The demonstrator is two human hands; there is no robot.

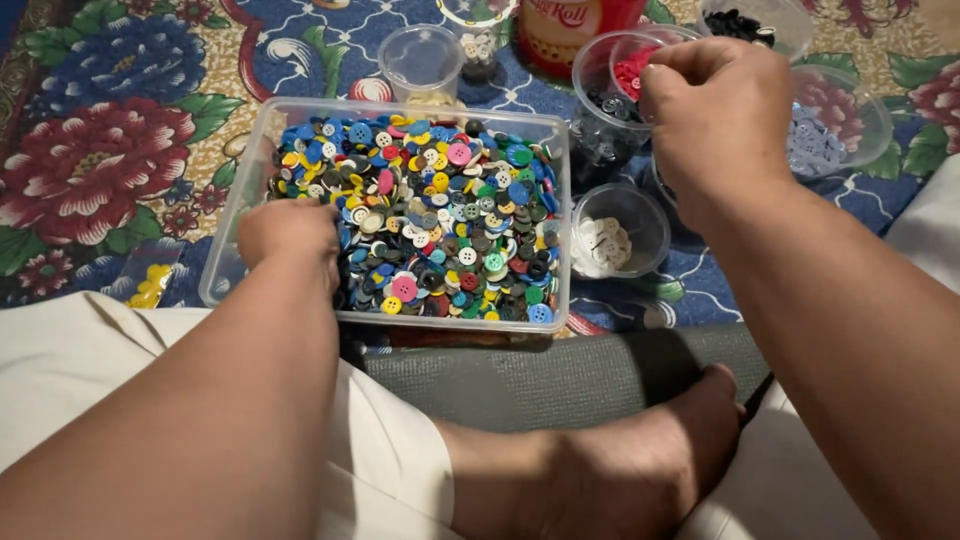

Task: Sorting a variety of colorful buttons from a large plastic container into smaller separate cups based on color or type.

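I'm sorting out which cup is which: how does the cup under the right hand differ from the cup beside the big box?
The cup under the right hand holds red buttons; the cup beside the box holds white ones. The right hand hovers at the first; nothing touches the second, which sits nearer the person. Both are clear, round plastic.

One head-worn camera looks steeply down, close over the lap, toward the patterned floor cloth (120,130).

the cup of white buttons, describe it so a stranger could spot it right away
Start at the big clear tub of mixed coloured buttons. Just off its right wall sits a small clear round cup, below the right hand. It alone holds only white buttons.
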